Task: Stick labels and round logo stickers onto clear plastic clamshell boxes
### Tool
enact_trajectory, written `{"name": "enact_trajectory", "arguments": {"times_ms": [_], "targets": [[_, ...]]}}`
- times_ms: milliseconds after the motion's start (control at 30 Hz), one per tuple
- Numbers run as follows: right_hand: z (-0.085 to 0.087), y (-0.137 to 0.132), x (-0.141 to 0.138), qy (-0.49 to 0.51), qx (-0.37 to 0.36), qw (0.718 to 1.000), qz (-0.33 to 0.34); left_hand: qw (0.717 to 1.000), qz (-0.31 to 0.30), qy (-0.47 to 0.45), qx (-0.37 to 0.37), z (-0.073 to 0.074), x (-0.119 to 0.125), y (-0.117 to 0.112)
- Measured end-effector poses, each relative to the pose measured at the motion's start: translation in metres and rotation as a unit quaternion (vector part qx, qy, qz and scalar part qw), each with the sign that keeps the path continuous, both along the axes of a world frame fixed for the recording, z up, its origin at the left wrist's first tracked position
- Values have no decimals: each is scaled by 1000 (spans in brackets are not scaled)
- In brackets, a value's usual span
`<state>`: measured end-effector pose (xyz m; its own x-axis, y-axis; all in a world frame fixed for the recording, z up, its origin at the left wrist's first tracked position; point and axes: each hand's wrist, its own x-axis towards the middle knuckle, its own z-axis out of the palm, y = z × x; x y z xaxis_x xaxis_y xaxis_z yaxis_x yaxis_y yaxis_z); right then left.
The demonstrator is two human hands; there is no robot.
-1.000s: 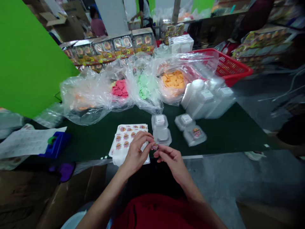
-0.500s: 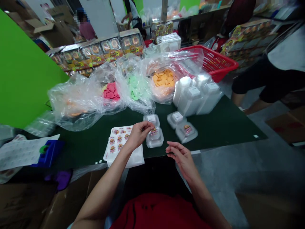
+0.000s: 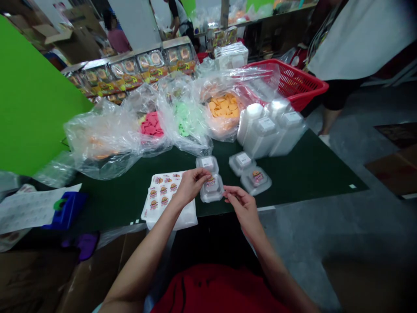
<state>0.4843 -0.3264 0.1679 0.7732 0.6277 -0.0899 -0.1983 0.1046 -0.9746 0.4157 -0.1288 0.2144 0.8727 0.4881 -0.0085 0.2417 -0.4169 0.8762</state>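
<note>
My left hand (image 3: 190, 186) is over a clear plastic clamshell container (image 3: 211, 194), thumb and fingers pinched at a burger sticker (image 3: 211, 181) on its near half. The fingertips partly cover that sticker. At the right edge of the same container, my right hand (image 3: 243, 208) has its thumb and fingers together, seemingly gripping the rim. The container lies opened out, with a white label (image 3: 206, 161) on its far half. To the left, partly behind my left wrist, lie sheets of burger stickers (image 3: 159, 198). A second opened container (image 3: 256, 184) bears a burger sticker and a white label.
Stacked clear containers (image 3: 265, 139) stand at the right, before a red basket (image 3: 293, 82). Plastic bags of orange (image 3: 224, 106), green (image 3: 186, 119) and pink (image 3: 151, 125) pieces line the back. A blue tape dispenser (image 3: 67, 211) sits left. A person (image 3: 352, 48) stands beyond the table.
My right hand has moved up and left to the container's edge, its fingers closing. My left hand has barely moved. At the right, the person in white has come closer to the basket.
</note>
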Motion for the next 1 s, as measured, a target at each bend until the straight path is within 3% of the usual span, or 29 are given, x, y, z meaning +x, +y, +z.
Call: {"name": "enact_trajectory", "arguments": {"times_ms": [67,167,300,467,567,667,767,833,900,933,1000], "targets": [[1,8,1,-111,-17,994,11,1000,5,1,4,-1,-1,-1],[0,19,1,-277,-69,958,19,1000,13,3,26,-3,-2,-3],[-5,26,1,-395,-124,910,12,995,46,-1,87,-10,-5,-7],[-9,26,0,-417,-134,899,9,981,124,-59,139,-25,-7,-11],[-7,27,-1,-395,-134,909,-1,973,189,-98,93,-32,-11,-14],[-4,36,-6,-365,-151,918,-33,968,217,-118,46,-38,-21,-16],[-4,52,-16,-371,-188,909,-36,964,242,-112,-7,-40,-35,-23],[-6,61,-22,-382,-212,899,-27,955,270,-113,-39,-30,-47,-35],[-9,66,-26,-380,-216,899,-24,947,285,-133,-63,-9,-60,-54],[-11,66,-26,-372,-207,904,-23,948,270,-149,-78,5,-67,-66],[-12,62,-24,-347,-176,921,-25,963,176,-144,-146,33,-82,-92]]}}
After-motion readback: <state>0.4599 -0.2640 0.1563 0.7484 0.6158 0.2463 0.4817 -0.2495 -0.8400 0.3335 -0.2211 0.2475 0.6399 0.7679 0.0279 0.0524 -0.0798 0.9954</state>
